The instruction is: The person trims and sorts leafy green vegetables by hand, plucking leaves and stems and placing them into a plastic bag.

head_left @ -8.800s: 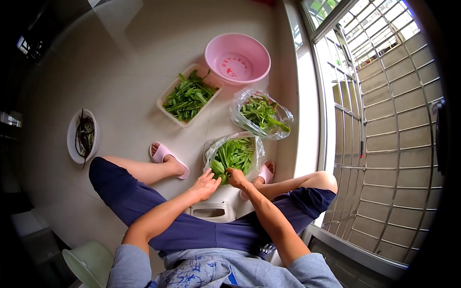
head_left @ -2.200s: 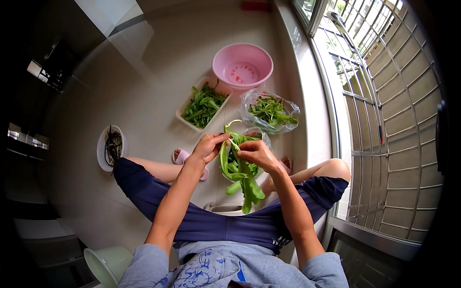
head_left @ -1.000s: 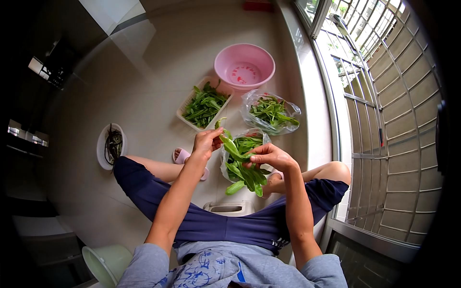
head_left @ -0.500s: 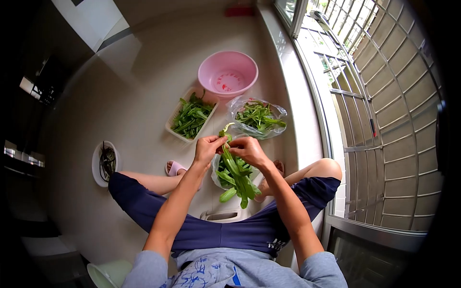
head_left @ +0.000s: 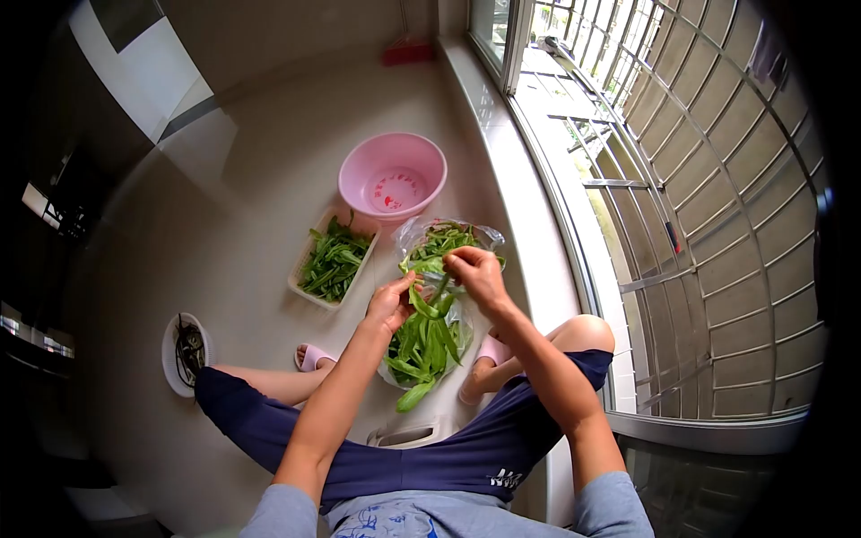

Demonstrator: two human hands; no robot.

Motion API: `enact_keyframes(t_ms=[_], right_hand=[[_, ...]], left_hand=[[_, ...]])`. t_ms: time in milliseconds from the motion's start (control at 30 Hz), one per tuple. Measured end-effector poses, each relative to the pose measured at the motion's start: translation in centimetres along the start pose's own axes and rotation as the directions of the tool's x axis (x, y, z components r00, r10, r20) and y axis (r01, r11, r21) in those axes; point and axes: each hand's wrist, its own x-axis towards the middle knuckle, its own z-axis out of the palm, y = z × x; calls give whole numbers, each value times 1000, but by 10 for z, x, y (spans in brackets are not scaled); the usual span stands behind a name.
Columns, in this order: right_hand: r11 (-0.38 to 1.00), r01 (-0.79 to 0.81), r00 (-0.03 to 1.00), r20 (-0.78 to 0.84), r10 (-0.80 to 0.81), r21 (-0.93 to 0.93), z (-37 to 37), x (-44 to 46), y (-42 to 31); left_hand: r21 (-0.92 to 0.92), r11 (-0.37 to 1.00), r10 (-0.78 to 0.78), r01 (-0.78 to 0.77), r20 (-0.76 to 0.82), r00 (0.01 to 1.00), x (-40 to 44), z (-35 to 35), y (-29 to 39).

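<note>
My left hand (head_left: 392, 303) is closed on a stalk of leafy greens (head_left: 434, 307), its long leaves hanging down. Just right of it and a little higher, my right hand (head_left: 475, 273) pinches a green stem or leaf from the same stalk. Under the hands a clear plastic bag (head_left: 465, 330) holds loose green leaves, partly covered by the hanging ones. Behind my right hand lies a second clear bag (head_left: 490, 235) with cut green stems. To the left stands a cream plastic basket (head_left: 309, 299) full of greens.
A pink basin (head_left: 359, 193) with red print stands behind the basket. At the far left is a white bowl (head_left: 168, 357) holding dark strips. A window ledge (head_left: 520, 188) runs along the right, beside metal bars. A red object (head_left: 408, 54) lies by the back wall.
My hands have moved apart, the right one rising away from the left with a piece pinched in it. The view has shifted, so the basin and basket appear lower and further left.
</note>
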Motion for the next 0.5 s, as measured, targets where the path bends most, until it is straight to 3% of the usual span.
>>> enact_keyframes(t_ms=[100,167,233,300,367,433,467,500], right_hand=[[996,68,997,-32,-70,-59,-35,13,-15],[991,129,986,-111,-125,36,-55,15,-36],[982,186,963,-204,-178,22,-71,10,-54],[969,223,942,-280,-185,109,-85,8,-53],[958,253,926,-318,-201,132,-96,6,-54],[965,245,922,-332,-200,98,-103,4,-61],[969,230,925,-328,-190,89,-106,4,-61],[973,215,930,-322,-180,78,-109,4,-61]], left_hand=[[35,999,-15,16,-28,999,24,-9,-8],[98,994,-34,37,-29,999,48,-18,-11],[89,995,-53,54,-17,998,70,-11,-6],[-41,999,-11,6,-117,993,97,1,3],[-28,1000,0,-2,-77,997,124,4,14],[-261,938,-293,228,-243,925,143,4,22],[-154,953,-292,261,-236,927,151,-7,19],[-162,952,-294,261,-236,926,148,-9,16]])
